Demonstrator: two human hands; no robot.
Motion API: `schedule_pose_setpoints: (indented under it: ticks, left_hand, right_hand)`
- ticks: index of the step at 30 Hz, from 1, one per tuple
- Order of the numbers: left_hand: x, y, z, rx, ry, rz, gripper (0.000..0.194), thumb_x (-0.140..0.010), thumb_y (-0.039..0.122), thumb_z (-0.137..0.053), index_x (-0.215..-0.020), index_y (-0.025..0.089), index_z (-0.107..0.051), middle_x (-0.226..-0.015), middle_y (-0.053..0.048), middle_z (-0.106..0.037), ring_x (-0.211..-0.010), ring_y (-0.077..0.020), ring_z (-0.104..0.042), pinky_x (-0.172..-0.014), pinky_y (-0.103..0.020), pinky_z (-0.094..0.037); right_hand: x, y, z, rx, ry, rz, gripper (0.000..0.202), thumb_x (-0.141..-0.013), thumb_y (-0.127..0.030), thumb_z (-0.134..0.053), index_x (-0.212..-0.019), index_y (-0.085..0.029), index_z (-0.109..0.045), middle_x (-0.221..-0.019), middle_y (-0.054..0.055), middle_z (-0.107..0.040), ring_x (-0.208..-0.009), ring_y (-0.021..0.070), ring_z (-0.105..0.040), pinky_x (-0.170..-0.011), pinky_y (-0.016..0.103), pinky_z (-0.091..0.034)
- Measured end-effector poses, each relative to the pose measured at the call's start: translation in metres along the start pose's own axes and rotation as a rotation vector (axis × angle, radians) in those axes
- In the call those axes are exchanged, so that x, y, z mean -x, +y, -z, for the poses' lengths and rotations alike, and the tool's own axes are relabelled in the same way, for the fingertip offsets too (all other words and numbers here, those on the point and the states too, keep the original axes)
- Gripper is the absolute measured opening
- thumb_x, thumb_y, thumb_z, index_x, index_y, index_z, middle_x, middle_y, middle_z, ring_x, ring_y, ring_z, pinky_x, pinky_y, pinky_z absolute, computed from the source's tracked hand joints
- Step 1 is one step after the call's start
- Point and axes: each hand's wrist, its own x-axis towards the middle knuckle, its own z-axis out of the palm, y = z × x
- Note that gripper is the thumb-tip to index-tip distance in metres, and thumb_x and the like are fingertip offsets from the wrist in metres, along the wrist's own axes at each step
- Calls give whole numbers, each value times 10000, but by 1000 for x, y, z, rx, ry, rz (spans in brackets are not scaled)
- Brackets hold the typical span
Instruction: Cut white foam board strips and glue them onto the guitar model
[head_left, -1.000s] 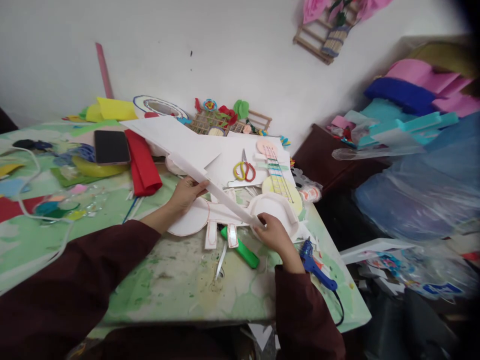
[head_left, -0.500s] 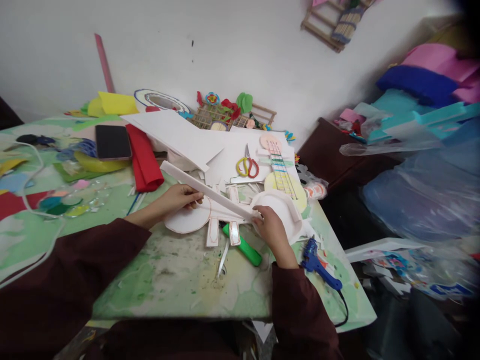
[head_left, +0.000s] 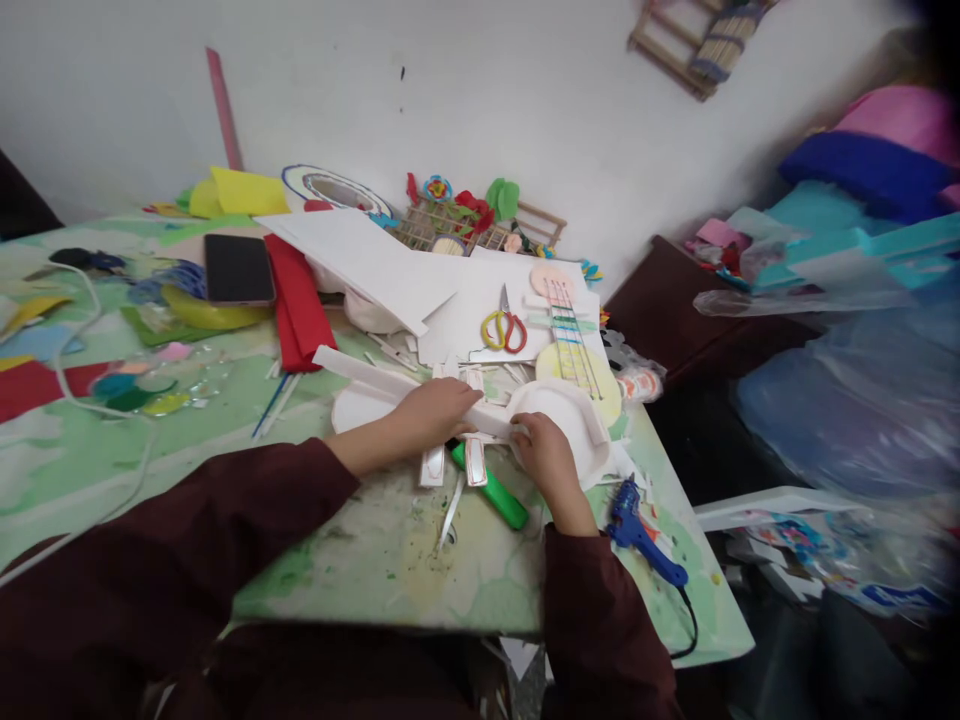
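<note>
Presently, both of the person's hands are engaged on one white foam-board strip (head_left: 364, 375), which lies slantwise over a white guitar-shaped cutout (head_left: 570, 432) near the front of the table (head_left: 352, 565). The left hand (head_left: 435, 412) reaches across the strip's middle, thumb above and fingers curled beneath, closed on it; part of that grip is hidden. The right hand (head_left: 550, 455) pinches the strip's right end between thumb and fingertips, beside the cutout's rimmed round end. The strip's far left end projects free past the left wrist. Whether the strip's underside touches the cutout cannot be determined.

Two short tabs extend from the cutout's near side, the left one (head_left: 433, 468) and the right one (head_left: 476, 464); a green-bodied tool (head_left: 501, 497) lies partly beneath them. A blue glue gun (head_left: 641, 532) lies to the right of the right hand, its dark cord trailing toward the table edge.

Behind the work, scissors (head_left: 504, 332) with one yellow and one red handle loop rest on white board, points away from the person. A coloured paper guitar (head_left: 574, 365) lies just right of them. Farther left are noted a roll of red sheet (head_left: 301, 315) and a dark phone (head_left: 238, 268).
</note>
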Motion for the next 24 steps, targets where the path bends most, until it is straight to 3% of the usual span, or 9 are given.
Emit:
schedule_pose_setpoints:
  ticks: [6,11,24]
  left_hand:
    - [-12,15,-15,-71,-79,38,151,-850,278,-536,-862,145,-605,-858,-80,-637,-831,-226,-613,-683,-309,-449]
    - [-6,17,-20,-73,-68,67,129,-874,239,-489,-866,153,-586,-849,-72,-635,-828,-207,-609,-671,-294,-440]
    - [-3,18,-25,-72,-60,76,166,-867,281,-506,-798,163,-601,-806,-62,-646,-797,-220,-618,-622,-294,-420]
  right_hand:
    - [1,3,-3,1,14,22,245,-824,-130,-496,-1028,-187,-619,-1002,60,-617,-957,183,-549,-834,245,-372]
    - [1,6,-1,-19,-15,77,283,-827,-121,-496,-1085,-186,-590,-1035,61,-597,-967,177,-542,-840,247,-381]
    - [-1,5,-1,-25,-62,89,228,-847,-151,-502,-1022,-184,-643,-1019,65,-592,-920,170,-539,-813,240,-381]
